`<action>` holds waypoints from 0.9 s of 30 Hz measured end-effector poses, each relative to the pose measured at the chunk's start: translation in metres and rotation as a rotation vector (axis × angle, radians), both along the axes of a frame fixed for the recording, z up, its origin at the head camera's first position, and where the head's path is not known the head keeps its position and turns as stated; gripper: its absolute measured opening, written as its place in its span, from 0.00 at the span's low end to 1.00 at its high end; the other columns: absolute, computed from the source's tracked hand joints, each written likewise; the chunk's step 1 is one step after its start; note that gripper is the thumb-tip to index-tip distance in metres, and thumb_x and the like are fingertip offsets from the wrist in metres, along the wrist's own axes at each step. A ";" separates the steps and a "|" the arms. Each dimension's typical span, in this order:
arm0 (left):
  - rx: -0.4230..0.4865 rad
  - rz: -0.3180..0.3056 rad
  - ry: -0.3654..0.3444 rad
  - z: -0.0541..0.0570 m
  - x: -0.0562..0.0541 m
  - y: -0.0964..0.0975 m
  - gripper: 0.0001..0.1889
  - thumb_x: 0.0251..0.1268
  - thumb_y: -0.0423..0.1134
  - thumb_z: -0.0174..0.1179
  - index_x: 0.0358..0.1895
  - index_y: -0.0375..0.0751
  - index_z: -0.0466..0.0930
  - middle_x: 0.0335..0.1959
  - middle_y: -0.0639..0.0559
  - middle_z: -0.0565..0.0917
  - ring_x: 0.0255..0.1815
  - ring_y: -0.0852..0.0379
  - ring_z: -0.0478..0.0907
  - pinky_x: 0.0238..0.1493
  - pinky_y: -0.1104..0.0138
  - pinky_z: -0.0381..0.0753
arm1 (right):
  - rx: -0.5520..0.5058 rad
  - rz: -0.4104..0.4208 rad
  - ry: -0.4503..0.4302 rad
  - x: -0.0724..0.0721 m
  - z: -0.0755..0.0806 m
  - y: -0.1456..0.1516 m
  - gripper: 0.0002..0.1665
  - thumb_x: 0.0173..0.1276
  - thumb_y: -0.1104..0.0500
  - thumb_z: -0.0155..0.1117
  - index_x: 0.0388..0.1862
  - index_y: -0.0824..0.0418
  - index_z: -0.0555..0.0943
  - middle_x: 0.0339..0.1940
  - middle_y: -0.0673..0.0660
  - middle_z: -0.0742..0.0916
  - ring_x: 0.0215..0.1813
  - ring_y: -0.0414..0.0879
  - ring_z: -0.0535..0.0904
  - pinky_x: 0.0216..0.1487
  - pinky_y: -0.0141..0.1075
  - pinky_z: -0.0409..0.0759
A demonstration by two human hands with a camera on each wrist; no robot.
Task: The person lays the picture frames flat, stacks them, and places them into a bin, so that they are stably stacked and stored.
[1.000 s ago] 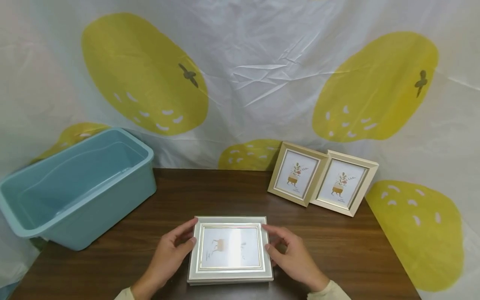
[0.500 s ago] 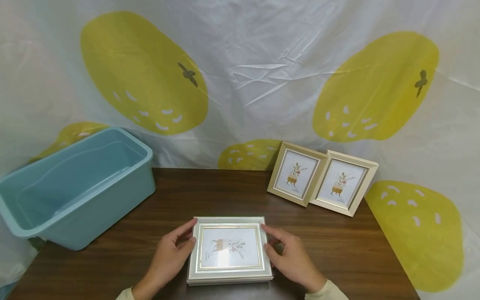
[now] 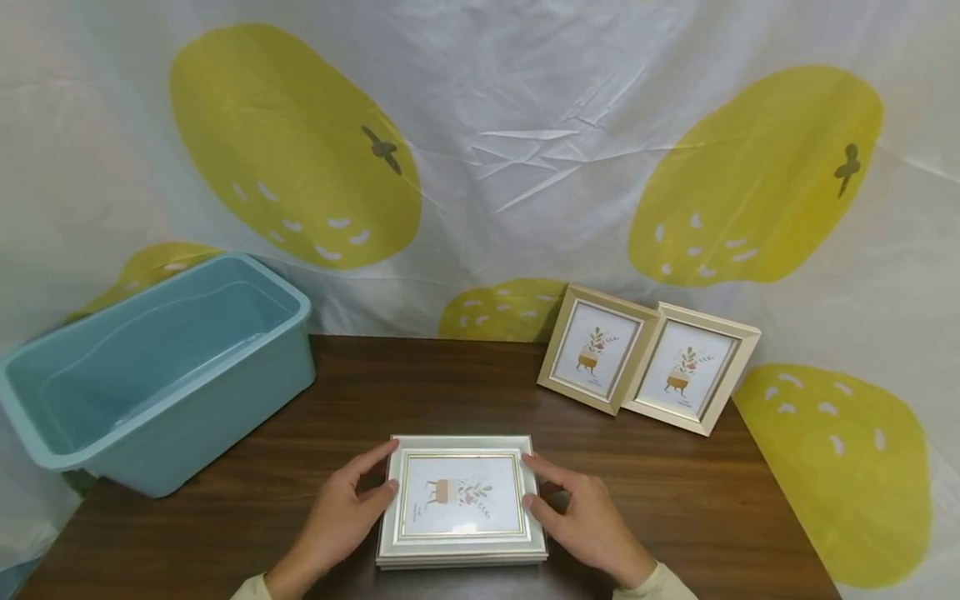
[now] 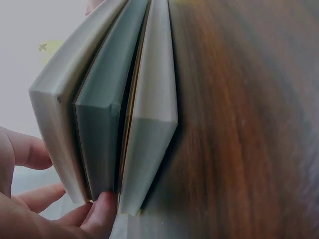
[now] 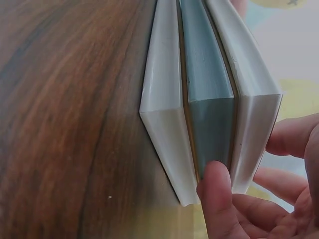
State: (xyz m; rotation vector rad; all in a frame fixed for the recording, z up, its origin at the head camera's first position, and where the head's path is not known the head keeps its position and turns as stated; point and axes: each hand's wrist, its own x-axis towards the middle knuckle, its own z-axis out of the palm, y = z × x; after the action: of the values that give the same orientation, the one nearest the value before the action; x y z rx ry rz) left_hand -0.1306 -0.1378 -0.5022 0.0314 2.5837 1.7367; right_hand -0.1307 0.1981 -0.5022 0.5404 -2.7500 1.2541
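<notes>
In the head view, a stack of three picture frames lies flat near the table's front edge. Its silvery-white top frame (image 3: pixel 459 550) shows a sideways print of a footed flowerpot. A blue-grey frame (image 4: pixel 97 144) makes the middle layer and a pale frame (image 5: pixel 164 79) the bottom one, their edges nearly lined up. My left hand (image 3: pixel 339 510) touches the left side of the stack with thumb and fingertips. Opposite it, my right hand (image 3: pixel 588 517) presses the right side, its thumb against the blue-grey layer in the right wrist view. The stack hides some fingertips.
Two framed prints, a tan frame (image 3: pixel 596 350) and a cream frame (image 3: pixel 690 367), lean against the curtain (image 3: pixel 517 100) at the back right, overlapping. A blue plastic tub (image 3: pixel 217 417) stands at the left. All sit on the dark wooden table (image 3: pixel 420 379).
The bright reflection on the top frame's glass has faded, so its whole print shows. Both hands keep to the stack's sides with barely any shift.
</notes>
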 end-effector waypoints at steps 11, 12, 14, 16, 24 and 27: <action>-0.043 0.001 -0.020 -0.001 0.001 0.000 0.28 0.73 0.36 0.66 0.75 0.57 0.76 0.71 0.50 0.81 0.68 0.50 0.78 0.68 0.49 0.75 | -0.080 0.008 -0.082 -0.004 -0.001 0.004 0.27 0.71 0.58 0.74 0.68 0.53 0.84 0.52 0.55 0.92 0.45 0.42 0.88 0.40 0.33 0.84; -0.046 0.000 -0.018 -0.001 0.001 0.000 0.28 0.73 0.37 0.66 0.75 0.57 0.76 0.72 0.50 0.81 0.68 0.50 0.78 0.69 0.48 0.74 | -0.096 0.011 -0.083 -0.005 -0.001 0.005 0.26 0.71 0.59 0.73 0.68 0.54 0.84 0.54 0.56 0.92 0.46 0.43 0.88 0.40 0.33 0.84; -0.049 -0.002 -0.012 -0.001 0.001 0.000 0.29 0.73 0.36 0.66 0.75 0.57 0.76 0.71 0.50 0.81 0.67 0.50 0.78 0.70 0.47 0.72 | -0.124 0.014 -0.076 -0.007 0.000 0.006 0.26 0.70 0.60 0.73 0.68 0.56 0.84 0.55 0.57 0.92 0.46 0.43 0.89 0.39 0.34 0.85; -0.051 -0.003 -0.009 -0.001 0.001 0.001 0.29 0.73 0.36 0.66 0.75 0.56 0.76 0.71 0.50 0.81 0.67 0.51 0.78 0.70 0.47 0.72 | -0.144 0.013 -0.059 -0.009 0.001 0.008 0.26 0.70 0.62 0.73 0.67 0.57 0.84 0.56 0.57 0.92 0.46 0.43 0.89 0.39 0.34 0.85; -0.039 -0.003 -0.019 0.001 0.001 0.001 0.29 0.72 0.37 0.68 0.74 0.56 0.76 0.68 0.48 0.82 0.66 0.49 0.78 0.67 0.50 0.76 | -0.186 0.011 0.043 -0.019 0.013 0.016 0.23 0.72 0.62 0.72 0.65 0.58 0.85 0.56 0.59 0.91 0.49 0.42 0.87 0.32 0.34 0.85; -0.015 -0.006 -0.021 0.001 0.000 0.002 0.29 0.71 0.36 0.68 0.73 0.54 0.77 0.68 0.47 0.82 0.66 0.48 0.78 0.61 0.58 0.82 | -0.205 0.009 0.071 -0.024 0.022 0.020 0.23 0.72 0.63 0.72 0.65 0.58 0.85 0.61 0.59 0.89 0.50 0.47 0.87 0.32 0.34 0.85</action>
State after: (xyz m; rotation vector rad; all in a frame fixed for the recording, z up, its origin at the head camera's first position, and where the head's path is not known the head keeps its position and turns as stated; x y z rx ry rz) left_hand -0.1308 -0.1363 -0.5016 0.0207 2.5790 1.7054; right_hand -0.1546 0.2184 -0.4805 0.5663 -2.5250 1.4664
